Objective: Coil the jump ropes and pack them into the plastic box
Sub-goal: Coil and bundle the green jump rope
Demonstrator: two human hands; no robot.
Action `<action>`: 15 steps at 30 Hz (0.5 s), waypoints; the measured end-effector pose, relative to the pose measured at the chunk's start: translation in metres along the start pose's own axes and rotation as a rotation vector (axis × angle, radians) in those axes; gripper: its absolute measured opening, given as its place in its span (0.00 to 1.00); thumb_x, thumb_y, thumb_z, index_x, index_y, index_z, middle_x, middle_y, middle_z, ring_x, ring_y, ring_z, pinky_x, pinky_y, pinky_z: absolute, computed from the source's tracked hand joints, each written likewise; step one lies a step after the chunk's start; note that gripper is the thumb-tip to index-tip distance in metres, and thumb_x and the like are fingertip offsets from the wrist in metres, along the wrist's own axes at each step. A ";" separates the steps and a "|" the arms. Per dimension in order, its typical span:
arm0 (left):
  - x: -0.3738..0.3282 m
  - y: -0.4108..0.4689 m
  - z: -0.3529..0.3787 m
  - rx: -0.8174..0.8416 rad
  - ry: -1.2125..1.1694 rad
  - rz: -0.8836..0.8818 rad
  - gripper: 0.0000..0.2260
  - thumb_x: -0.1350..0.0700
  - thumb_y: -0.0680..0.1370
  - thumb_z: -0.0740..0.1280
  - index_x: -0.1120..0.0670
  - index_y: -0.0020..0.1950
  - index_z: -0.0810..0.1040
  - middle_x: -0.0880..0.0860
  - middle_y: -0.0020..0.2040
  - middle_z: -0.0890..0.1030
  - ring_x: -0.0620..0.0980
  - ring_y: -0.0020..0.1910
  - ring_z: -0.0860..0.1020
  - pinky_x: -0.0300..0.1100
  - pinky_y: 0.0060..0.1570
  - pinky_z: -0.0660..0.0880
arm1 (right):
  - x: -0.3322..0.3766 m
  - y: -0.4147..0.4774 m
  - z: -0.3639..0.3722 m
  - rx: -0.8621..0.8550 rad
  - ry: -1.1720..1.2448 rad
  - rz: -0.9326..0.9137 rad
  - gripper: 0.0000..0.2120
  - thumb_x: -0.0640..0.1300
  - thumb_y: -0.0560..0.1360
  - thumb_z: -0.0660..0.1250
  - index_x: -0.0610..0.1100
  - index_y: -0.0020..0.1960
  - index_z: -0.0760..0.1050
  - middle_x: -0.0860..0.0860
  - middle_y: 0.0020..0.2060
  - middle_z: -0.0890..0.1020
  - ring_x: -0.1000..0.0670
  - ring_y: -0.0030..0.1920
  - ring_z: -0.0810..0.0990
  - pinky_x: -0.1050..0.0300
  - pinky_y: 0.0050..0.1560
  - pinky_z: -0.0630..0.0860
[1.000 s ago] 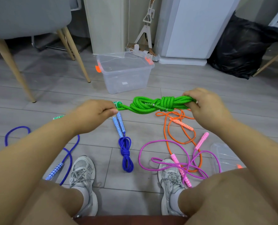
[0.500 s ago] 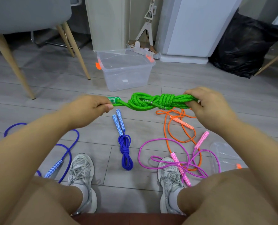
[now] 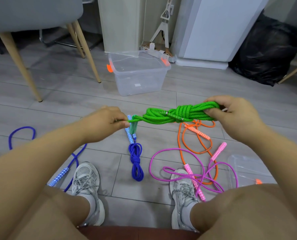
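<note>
Five ropes in sight, none packed yet. Far left on the floor [image 3: 57, 94]: a loose blue rope [image 3: 22, 127], sprawled in open loops with one checked handle near the left shoe [image 3: 85, 181]; not coiled, so all of that work remains. Next, the left hand [image 3: 104, 123], fingers curled and pinching the thin tail end of the green rope [image 3: 179, 113], with a translucent green handle [image 3: 133, 126] dangling just below the pinch. Under that, flat on the floor: a coiled blue rope [image 3: 135, 163], wrapped round its middle, both handles together at the top; finished as a bundle, not put away. Beyond it, well apart from the hands, the plastic box [image 3: 139, 80], lid off, no rope visible through its clear walls. Level in mid-air between both hands, the green rope again: strands gathered into a thick hank with turns round the waist. Looks nearly finished, judging by the short tail left; probably only a last tightening or tuck to go. Below its right half, an orange rope [image 3: 179, 141] loose on the floor, and nearer, a pink rope [image 3: 172, 149] in tangled loops, crossing the orange one and lying over the right shoe [image 3: 182, 186]; both yet to be coiled. Then the right hand [image 3: 236, 115], fingers closed round the far end of the green hank. Far right, the clear lid [image 3: 246, 168] flat on the floor. By this count: one coiled, one almost, three untouched, zero in the box.
</note>
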State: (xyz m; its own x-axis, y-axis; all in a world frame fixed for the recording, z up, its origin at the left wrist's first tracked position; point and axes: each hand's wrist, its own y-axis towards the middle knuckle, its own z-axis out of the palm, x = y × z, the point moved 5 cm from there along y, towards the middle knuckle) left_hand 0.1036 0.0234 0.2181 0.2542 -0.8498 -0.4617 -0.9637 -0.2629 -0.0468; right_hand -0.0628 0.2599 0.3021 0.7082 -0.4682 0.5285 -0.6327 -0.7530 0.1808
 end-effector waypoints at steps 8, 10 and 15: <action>0.012 0.002 0.026 0.219 0.147 -0.164 0.15 0.45 0.78 0.63 0.49 0.61 0.75 0.47 0.54 0.76 0.46 0.47 0.71 0.38 0.47 0.65 | 0.028 0.016 0.014 0.087 0.198 0.059 0.11 0.39 0.73 0.67 0.54 0.39 0.79 0.48 0.32 0.82 0.52 0.30 0.78 0.61 0.36 0.74; 0.023 0.000 0.027 0.296 0.210 -0.212 0.13 0.45 0.78 0.62 0.49 0.59 0.75 0.48 0.56 0.77 0.46 0.48 0.71 0.38 0.47 0.66 | 0.034 0.023 0.021 0.138 0.171 0.076 0.08 0.39 0.73 0.67 0.51 0.40 0.81 0.47 0.31 0.82 0.54 0.28 0.79 0.58 0.36 0.76; 0.055 -0.007 0.031 0.506 0.342 -0.301 0.13 0.42 0.77 0.62 0.47 0.57 0.75 0.49 0.56 0.77 0.48 0.49 0.71 0.41 0.51 0.70 | 0.041 0.044 0.058 0.326 0.067 0.151 0.03 0.42 0.71 0.70 0.47 0.40 0.82 0.48 0.30 0.82 0.54 0.25 0.80 0.58 0.35 0.78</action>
State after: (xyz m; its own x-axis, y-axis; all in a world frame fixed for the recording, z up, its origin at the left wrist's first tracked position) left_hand 0.1220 -0.0067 0.1654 0.4489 -0.8915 -0.0618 -0.7451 -0.3352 -0.5766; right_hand -0.0432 0.1812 0.2841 0.5857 -0.5618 0.5843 -0.5877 -0.7907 -0.1712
